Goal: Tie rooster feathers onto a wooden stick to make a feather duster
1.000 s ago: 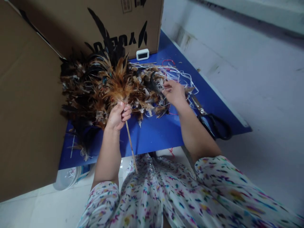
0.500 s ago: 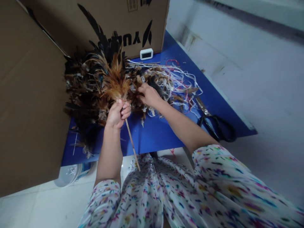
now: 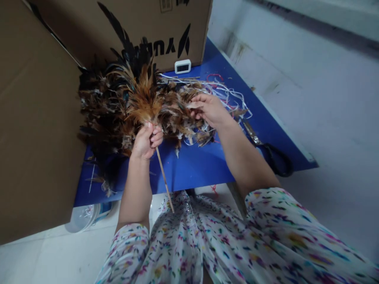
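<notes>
My left hand is wrapped round a thin wooden stick where a bundle of feathers is bound to it, like a feather duster. Orange-brown feathers fan out above the fist, with long black ones at the top. The stick's bare lower end slants down toward my lap. Over the right part of a loose feather pile, my right hand has its fingers curled and drawn together at the tips. Something pale shows at those fingertips, too small to name.
White and red plastic strings lie tangled right of the pile. Black-handled scissors rest near the table's right edge by the wall. A small white digital display stands before a cardboard box; another cardboard panel blocks the left.
My right hand has moved right across the feather pile, from beside the bundle toward the strings. My left hand keeps its grip on the stick in about the same place.
</notes>
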`<state>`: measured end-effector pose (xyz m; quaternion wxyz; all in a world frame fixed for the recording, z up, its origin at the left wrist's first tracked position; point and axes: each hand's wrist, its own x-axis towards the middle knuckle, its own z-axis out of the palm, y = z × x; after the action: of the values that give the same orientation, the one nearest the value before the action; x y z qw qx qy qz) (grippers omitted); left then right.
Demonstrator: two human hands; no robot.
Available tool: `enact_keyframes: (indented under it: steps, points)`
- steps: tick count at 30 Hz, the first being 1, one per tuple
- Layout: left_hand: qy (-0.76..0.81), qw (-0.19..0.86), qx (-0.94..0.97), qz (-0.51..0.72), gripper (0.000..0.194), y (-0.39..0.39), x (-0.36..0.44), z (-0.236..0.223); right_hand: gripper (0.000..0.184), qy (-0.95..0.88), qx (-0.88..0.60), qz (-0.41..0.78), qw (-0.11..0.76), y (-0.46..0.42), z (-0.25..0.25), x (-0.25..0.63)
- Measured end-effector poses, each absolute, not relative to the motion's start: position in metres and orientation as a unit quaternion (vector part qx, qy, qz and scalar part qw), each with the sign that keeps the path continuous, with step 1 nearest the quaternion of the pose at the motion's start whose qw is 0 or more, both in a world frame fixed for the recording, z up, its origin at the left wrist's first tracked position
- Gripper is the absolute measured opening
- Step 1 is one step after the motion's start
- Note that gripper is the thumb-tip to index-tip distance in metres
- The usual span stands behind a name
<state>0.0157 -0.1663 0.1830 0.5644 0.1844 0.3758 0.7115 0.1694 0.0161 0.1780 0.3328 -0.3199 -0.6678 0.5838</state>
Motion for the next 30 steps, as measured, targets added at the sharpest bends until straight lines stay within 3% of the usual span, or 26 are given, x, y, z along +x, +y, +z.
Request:
enact_keyframes:
  steps: [4,8,11,17,22,26,30]
  points:
    - [0.388,0.562,0.174,0.709,0.024,-0.166,0.017,0.184,0.005,-0.747,-0.367,0.473,0.289,0.026,0.162,0.19]
    - [0.379,0.567,0.18,0.708,0.024,-0.165,0.018,0.184,0.017,-0.782,-0.423,0.287,0.357,0.022,0.166,0.199]
    - [0.374,0.567,0.186,0.71,0.025,-0.165,0.018,0.183,0.022,-0.805,-0.387,0.241,0.38,0.011,0.181,0.194]
    - [0.392,0.562,0.165,0.709,0.027,-0.165,0.02,0.186,0.02,-0.927,-0.25,0.188,0.205,0.006,0.19,0.161]
    - [0.388,0.567,0.157,0.709,0.024,-0.166,0.021,0.186,0.016,-0.952,-0.265,0.102,0.119,0.008,0.171,0.136]
    - [0.385,0.568,0.165,0.709,0.024,-0.165,0.02,0.184,0.014,-0.949,-0.266,0.108,0.131,0.01,0.163,0.133]
    - [0.393,0.566,0.161,0.707,0.025,-0.165,0.02,0.183,0.009,-0.902,-0.266,0.251,0.231,0.014,0.167,0.143]
